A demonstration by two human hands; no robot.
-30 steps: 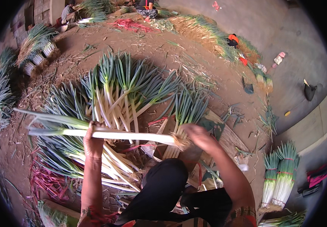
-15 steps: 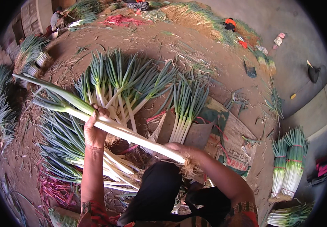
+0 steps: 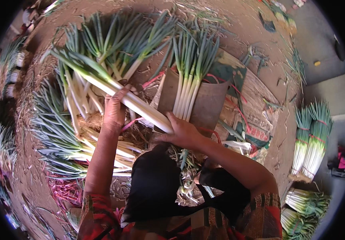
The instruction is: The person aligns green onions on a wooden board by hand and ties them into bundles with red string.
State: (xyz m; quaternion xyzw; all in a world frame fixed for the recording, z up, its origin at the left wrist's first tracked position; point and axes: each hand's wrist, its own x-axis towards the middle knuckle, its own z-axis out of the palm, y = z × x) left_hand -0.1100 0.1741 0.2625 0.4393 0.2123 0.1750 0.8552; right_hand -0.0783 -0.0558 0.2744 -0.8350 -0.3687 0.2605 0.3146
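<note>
A thick green onion (image 3: 144, 112) lies slantwise across both my hands, leaves toward the far left and the white end toward me. My left hand (image 3: 115, 108) is closed around the middle of its stalk. Near the white end, my right hand (image 3: 182, 132) grips it, hiding the root tip. Just beyond that hand, a row of green onions (image 3: 189, 76) rests on a curved grey sheet (image 3: 210, 100), leaves pointing away. Loose green onions (image 3: 54, 132) are heaped at the left, and another spread of them (image 3: 104, 40) lies beyond my left hand.
Red strips (image 3: 64, 194) lie in a heap at the lower left. Printed sacking (image 3: 256, 96) covers the ground right of the sheet. Tied upright bundles (image 3: 316, 144) stand farther right, with more bundles (image 3: 300, 204) lying nearer. My dark-clothed knee (image 3: 152, 176) rises below my hands.
The view has shifted, so the scene sits higher in it. My right hand has moved up and left, and the held onion's leaves, splayed apart before, now lie close together.
</note>
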